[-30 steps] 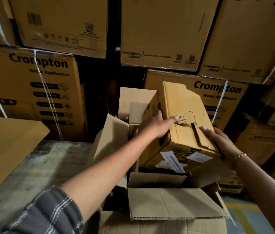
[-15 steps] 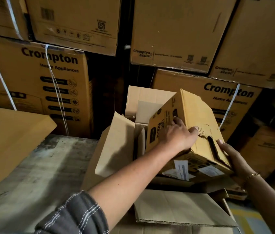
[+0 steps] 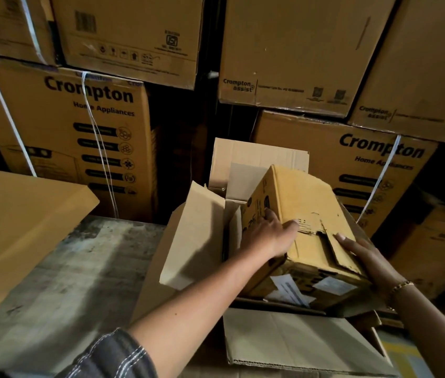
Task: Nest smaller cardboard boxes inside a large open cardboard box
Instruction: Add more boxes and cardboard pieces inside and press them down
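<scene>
A smaller yellow-brown cardboard box [image 3: 305, 211] with white labels on its near face sits tilted in the mouth of the large open cardboard box [image 3: 194, 236], whose flaps stand up at the left and back and fold out at the front. My left hand [image 3: 267, 233] grips the small box's near left edge, thumb on top and fingers down its left side. Against its right side my right hand [image 3: 365, 255] presses with fingers straight. The small box's lower part is hidden inside the large box.
The large box stands on a worn grey surface [image 3: 65, 274]. A flat cardboard sheet [image 3: 16, 222] lies at the left. Stacked printed cartons [image 3: 90, 126] with white straps form a wall close behind and to the right.
The small box has sunk lower into the large box, both hands travelling with it. My left hand has shifted from its top to gripping the left edge.
</scene>
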### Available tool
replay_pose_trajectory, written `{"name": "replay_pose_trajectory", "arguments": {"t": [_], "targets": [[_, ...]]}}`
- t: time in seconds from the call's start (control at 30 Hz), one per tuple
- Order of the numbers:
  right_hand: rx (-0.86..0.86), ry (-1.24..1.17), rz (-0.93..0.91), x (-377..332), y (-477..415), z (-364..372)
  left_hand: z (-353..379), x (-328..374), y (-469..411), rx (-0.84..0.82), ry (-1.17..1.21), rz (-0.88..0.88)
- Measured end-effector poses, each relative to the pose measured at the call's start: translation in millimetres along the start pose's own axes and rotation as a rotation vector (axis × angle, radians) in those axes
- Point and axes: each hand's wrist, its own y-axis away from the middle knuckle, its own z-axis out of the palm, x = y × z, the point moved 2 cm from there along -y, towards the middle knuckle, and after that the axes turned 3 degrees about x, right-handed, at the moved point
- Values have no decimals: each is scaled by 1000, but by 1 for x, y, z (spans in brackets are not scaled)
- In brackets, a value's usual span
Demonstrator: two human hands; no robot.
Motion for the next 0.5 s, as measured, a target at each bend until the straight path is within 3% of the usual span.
{"name": "replay_pose_trajectory", "arguments": {"t": [0.37,0.5], "targets": [[-48,139,38,-18,-29,50,-5,-55,-23,-48,190,-174],[-87,240,4,-18,-44,69,-2,-72,-25,-94,74,-158]]}}
